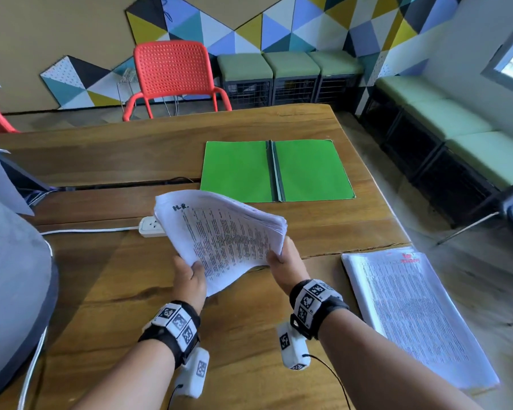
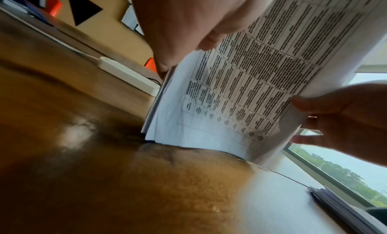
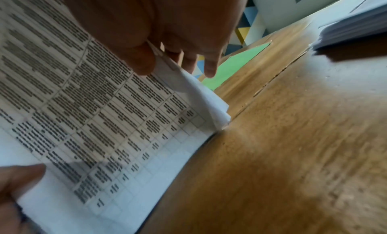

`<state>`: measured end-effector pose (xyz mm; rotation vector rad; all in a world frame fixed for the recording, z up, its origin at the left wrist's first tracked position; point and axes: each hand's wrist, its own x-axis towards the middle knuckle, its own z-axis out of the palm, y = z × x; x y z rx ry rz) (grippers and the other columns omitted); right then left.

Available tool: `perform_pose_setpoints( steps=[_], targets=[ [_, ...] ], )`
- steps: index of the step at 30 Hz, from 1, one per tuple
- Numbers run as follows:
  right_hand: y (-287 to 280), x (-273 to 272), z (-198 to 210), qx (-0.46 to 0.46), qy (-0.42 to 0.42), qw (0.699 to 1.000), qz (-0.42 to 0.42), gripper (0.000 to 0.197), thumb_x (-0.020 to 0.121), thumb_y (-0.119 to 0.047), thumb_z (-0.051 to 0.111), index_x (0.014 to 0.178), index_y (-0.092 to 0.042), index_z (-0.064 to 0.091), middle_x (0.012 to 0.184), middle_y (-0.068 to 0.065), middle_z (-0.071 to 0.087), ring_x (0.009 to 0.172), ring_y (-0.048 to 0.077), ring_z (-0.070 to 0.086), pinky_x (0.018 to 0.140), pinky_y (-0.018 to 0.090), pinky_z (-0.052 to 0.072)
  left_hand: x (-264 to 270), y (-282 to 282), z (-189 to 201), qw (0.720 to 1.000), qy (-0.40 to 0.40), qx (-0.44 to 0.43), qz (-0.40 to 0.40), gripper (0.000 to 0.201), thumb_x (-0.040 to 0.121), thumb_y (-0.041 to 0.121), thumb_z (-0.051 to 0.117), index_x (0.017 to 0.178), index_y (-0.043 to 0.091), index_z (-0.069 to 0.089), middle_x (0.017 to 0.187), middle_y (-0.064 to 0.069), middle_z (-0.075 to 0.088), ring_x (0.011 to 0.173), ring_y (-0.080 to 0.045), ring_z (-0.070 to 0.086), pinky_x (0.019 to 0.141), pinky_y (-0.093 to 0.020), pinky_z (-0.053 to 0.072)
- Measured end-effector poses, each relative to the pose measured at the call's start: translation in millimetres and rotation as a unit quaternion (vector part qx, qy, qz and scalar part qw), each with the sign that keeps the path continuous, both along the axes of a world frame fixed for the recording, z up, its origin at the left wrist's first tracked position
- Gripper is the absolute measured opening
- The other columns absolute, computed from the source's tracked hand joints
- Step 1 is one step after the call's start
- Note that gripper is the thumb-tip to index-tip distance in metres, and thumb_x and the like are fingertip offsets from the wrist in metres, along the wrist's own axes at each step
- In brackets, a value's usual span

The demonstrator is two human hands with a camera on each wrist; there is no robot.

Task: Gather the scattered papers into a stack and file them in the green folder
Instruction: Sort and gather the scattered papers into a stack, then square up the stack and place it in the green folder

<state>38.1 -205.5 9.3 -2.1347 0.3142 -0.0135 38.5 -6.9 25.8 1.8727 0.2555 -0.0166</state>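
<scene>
Sheaf of printed papers (image 1: pixel 222 232) bowed and tilted, left hand (image 1: pixel 190 278) and right hand (image 1: pixel 285 261) pinching its lower corners

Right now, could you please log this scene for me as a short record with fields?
Held: papers, lower edge on the table
Left hand: grips papers' near left corner
Right hand: grips papers' right edge
Folder: green, lying open and flat, nothing in it
Second stack: flat at table's right edge
Power strip: left of papers
</scene>
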Motion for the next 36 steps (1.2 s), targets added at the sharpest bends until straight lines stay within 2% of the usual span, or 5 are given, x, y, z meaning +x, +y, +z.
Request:
perform_pose_setpoints(
  steps=[6, 12, 20, 26, 36],
  targets=[
    [-42, -21, 31, 0.015, -0.031, 0.993, -0.112, 0.013, 0.092, -0.01, 0.051, 0.097, -0.013, 0.04, 0.072, 0.0, 0.053, 0.056, 0.018, 0.05, 0.048, 0.028, 0.043, 8, -28, 10, 0.993, 0.04, 0.084, -0.068, 0.025, 0.096, 0.01, 0.046, 0.115, 0.018, 0.03, 0.088, -0.001, 0.052, 0.078, -0.022, 0.057, 0.073, -0.03, 0.04],
    [-142, -59, 18, -0.066, 0.031, 0.97, -0.234, 0.027, 0.087, -0.011, 0.051, 0.112, -0.02, 0.054, 0.085, 0.008, 0.063, 0.076, 0.03, 0.06, 0.064, 0.031, 0.042, -15, -114, 18, 0.959, 0.083, 0.119, -0.243, 0.049, 0.088, 0.015, 0.064, 0.128, 0.017, 0.035, 0.09, 0.002, 0.062, 0.077, -0.016, 0.062, 0.055, -0.021, 0.041],
    [-276, -152, 3, -0.088, 0.137, 0.944, -0.288, 0.033, 0.087, -0.009, 0.05, 0.117, -0.021, 0.057, 0.089, 0.006, 0.06, 0.053, 0.005, 0.049, 0.058, 0.023, 0.038, -75, -260, -16, 0.913, 0.175, 0.165, -0.331, 0.044, 0.084, 0.021, 0.066, 0.12, 0.01, 0.042, 0.111, -0.005, 0.059, 0.09, -0.017, 0.057, 0.075, -0.029, 0.048],
    [-329, -171, -30, -0.188, 0.257, 0.917, -0.241, 0.036, 0.087, -0.023, 0.05, 0.122, -0.023, 0.058, 0.123, 0.012, 0.052, 0.113, 0.034, 0.052, 0.099, 0.039, 0.045, -100, -311, -44, 0.879, 0.263, 0.26, -0.3, 0.056, 0.082, 0.025, 0.062, 0.13, 0.005, 0.043, 0.136, -0.016, 0.044, 0.118, -0.032, 0.055, 0.098, -0.036, 0.047],
    [-322, -152, -48, -0.198, 0.367, 0.875, -0.246, 0.039, 0.093, -0.028, 0.047, 0.127, -0.01, 0.051, 0.131, 0.015, 0.042, 0.119, 0.034, 0.045, 0.102, 0.042, 0.039, -96, -318, -50, 0.867, 0.349, 0.198, -0.295, 0.041, 0.091, 0.011, 0.045, 0.13, -0.004, 0.049, 0.109, -0.014, 0.057, 0.091, -0.027, 0.053, 0.087, -0.039, 0.052]
  ],
)
